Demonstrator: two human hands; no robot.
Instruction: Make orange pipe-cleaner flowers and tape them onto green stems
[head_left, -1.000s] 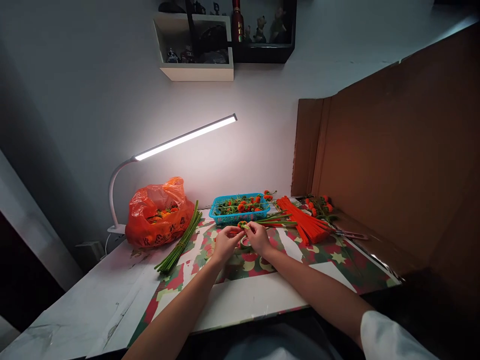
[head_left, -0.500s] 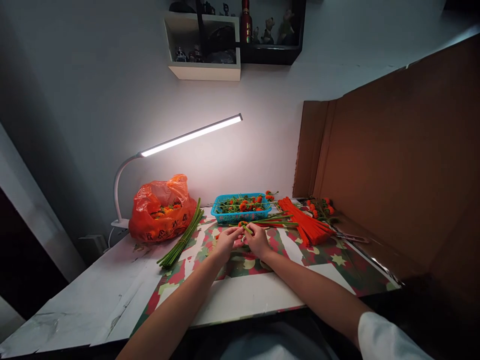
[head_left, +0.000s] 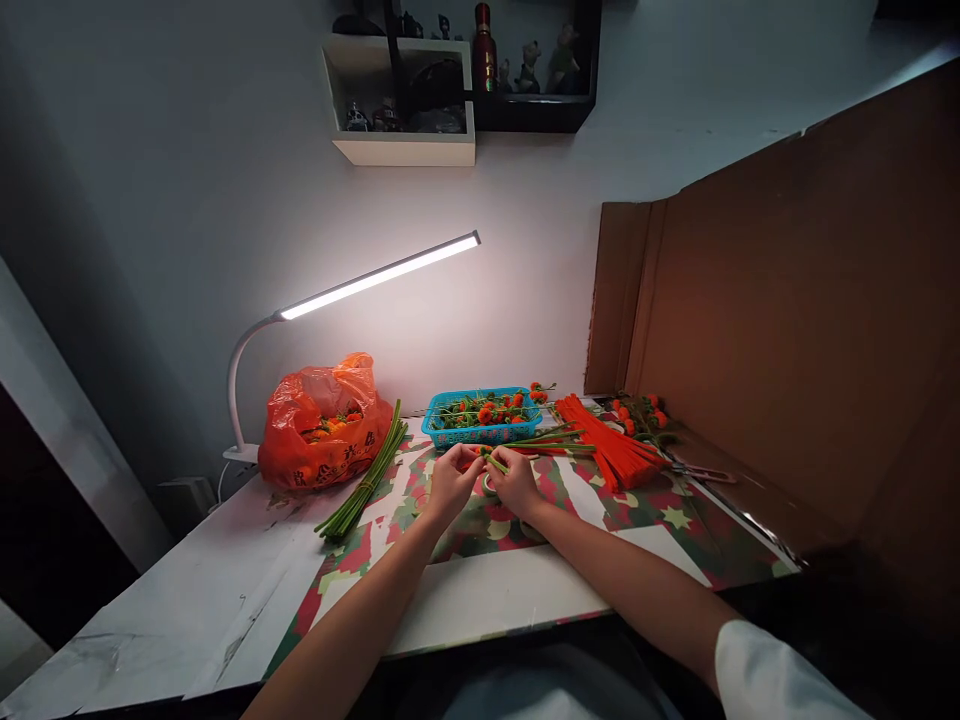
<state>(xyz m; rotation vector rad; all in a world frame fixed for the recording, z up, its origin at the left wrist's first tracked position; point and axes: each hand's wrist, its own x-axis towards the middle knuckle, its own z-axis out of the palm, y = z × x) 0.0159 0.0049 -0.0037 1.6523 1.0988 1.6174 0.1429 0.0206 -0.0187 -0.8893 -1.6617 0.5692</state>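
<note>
Just in front of the blue basket [head_left: 484, 436], my two hands meet at a small orange flower with green at its base [head_left: 486, 453]. My left hand [head_left: 453, 482] pinches it from the left. The fingers of my right hand [head_left: 516, 484] are closed on its green part; they partly cover it. Below the fingertips lies a small pale ring [head_left: 490, 486], perhaps a tape roll. The basket holds several orange flowers on green stems. Long green stems [head_left: 551, 438] and a fanned bundle of red fuzzy stems [head_left: 611, 445] lie right of my hands.
An orange plastic bag [head_left: 319, 440] with flowers stands at the left, beside a tied green stem bundle [head_left: 364, 490]. A lit desk lamp [head_left: 382, 274] reaches over the table. More orange flowers [head_left: 637, 412], scissors [head_left: 709, 474] and a cardboard wall [head_left: 780, 300] are at the right.
My left hand's fingers have shifted and curled up more around the flower. My right hand stays nearly in place. The view has tilted slightly.
</note>
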